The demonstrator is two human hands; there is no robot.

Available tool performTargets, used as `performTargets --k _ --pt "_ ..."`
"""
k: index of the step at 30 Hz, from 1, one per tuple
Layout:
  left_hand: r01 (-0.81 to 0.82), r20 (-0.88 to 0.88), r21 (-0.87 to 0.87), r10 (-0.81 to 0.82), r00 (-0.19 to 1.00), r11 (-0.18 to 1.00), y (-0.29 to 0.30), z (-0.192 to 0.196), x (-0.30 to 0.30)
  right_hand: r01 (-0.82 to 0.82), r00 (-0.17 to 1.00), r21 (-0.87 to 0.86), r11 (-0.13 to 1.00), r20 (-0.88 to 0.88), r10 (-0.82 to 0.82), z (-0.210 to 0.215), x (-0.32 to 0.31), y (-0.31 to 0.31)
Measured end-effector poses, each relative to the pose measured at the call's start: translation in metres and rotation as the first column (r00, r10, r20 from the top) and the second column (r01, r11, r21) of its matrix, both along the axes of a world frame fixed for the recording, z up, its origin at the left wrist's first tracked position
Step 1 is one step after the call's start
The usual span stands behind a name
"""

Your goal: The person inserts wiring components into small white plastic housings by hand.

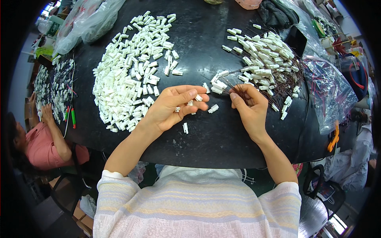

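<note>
head view: looking down at a round black table top (pixel 222 135) with two bare hands at work near the middle.
left hand (pixel 174 109): palm up and half curled like a little bowl, so the small white plastic plug pieces (pixel 177 109) in it do not roll off. the thumb and first fingers pinch one more white piece (pixel 198 97) at the tips.
right hand (pixel 250 107): fingers closed in a pinch on thin dark wires (pixel 228 90) with white ends, at the edge of the wire bunch.
big white pile (pixel 133 69): lots of loose white plastic plug pieces, spread on the left side of the table, close to the left hand so they are easy to grab.
wire bunch (pixel 266 59): dark wires with white plugs on them, fanned out on the right side, right by the right hand.
loose bits (pixel 185 127): a few white pieces lie on the table under and between the hands.
clear plastic bags (pixel 329 93): at the right edge, with red and dark wires inside.
other person (pixel 39 142): sits at the left in a pink top, at another pile.
</note>
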State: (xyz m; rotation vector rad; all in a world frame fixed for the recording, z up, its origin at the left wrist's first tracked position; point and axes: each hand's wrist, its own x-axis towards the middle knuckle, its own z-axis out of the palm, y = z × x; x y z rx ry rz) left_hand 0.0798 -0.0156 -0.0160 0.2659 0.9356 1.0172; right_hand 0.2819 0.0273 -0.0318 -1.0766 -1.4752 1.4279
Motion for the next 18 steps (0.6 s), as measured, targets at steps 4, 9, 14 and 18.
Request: performTargets --k 4,9,14,18 --pt "0.090 -0.050 0.170 -0.083 0.995 0.981 -0.0023 -0.0040 -0.0041 -0.024 1.000 -0.052 0.998 -0.008 0.024 0.0063 -0.0005 -0.0012" --pt "0.003 -0.129 0.206 0.024 0.991 0.979 -0.0051 -0.0082 -0.0035 -0.064 0.998 -0.040 0.997 0.001 0.064 0.0042 -0.0003 -0.0018" --pt "-0.006 -0.082 0.102 0.014 0.997 0.995 -0.0006 -0.0028 -0.0001 -0.111 0.993 -0.038 0.993 0.042 0.112 0.0028 0.0012 -0.0049" --pt "0.012 -0.056 0.109 -0.006 0.998 0.994 -0.0024 -0.0051 -0.0005 -0.122 0.992 0.039 0.992 0.049 0.120 0.0041 -0.0028 -0.0076"
